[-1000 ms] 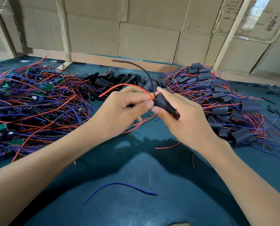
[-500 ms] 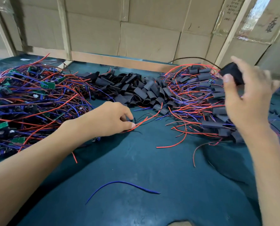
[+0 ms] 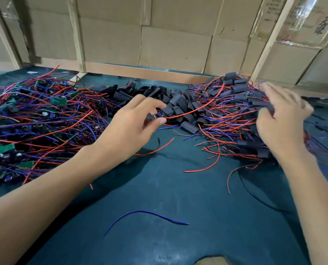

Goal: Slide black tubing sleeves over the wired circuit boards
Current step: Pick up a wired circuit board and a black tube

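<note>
Left hand [image 3: 132, 125] pinching a small wired board [image 3: 156, 116] beside the black sleeve pile [image 3: 178, 106], right hand [image 3: 281, 119] blurred, grip indeterminate, over sleeved units right of it; next sleeve best aligned wires-first.

Cardboard boxes [image 3: 174, 44] and wooden slats [image 3: 77, 33] stand behind the green tabletop [image 3: 178, 197].

I have my left hand [image 3: 132, 127] reaching forward from the lower left, forearm bare, thumb and forefinger curled toward each other and pinching a small dark part just in front of the heap of black sleeves [image 3: 170, 104]. My right hand [image 3: 279, 121] is up to the right of that heap, blurred, back toward me, fingers spread and loosely bent.
</note>
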A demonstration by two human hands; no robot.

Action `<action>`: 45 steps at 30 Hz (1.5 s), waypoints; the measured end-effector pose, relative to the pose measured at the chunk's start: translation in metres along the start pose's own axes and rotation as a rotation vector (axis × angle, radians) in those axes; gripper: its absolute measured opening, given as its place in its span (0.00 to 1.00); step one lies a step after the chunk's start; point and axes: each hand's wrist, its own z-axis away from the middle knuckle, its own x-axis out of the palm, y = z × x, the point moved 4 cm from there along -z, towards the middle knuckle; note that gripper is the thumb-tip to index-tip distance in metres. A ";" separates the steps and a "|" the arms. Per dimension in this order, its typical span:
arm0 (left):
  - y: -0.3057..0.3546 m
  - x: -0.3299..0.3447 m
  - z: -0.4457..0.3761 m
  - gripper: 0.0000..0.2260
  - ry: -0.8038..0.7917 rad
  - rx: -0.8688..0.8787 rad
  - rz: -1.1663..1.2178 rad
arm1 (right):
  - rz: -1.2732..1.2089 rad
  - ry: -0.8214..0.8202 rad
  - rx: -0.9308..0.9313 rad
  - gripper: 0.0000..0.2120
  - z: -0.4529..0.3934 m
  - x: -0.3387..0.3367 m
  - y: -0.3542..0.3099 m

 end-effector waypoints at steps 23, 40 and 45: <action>-0.036 0.011 -0.002 0.19 -0.532 -0.026 -0.350 | -1.615 -0.526 0.785 0.10 0.045 0.041 -0.093; -0.014 0.004 -0.001 0.25 -0.400 -0.056 -0.130 | -1.715 -0.727 0.811 0.12 0.049 0.042 -0.094; -0.005 -0.003 -0.001 0.27 -0.235 -0.013 0.046 | -1.606 -0.635 0.757 0.09 0.044 0.037 -0.090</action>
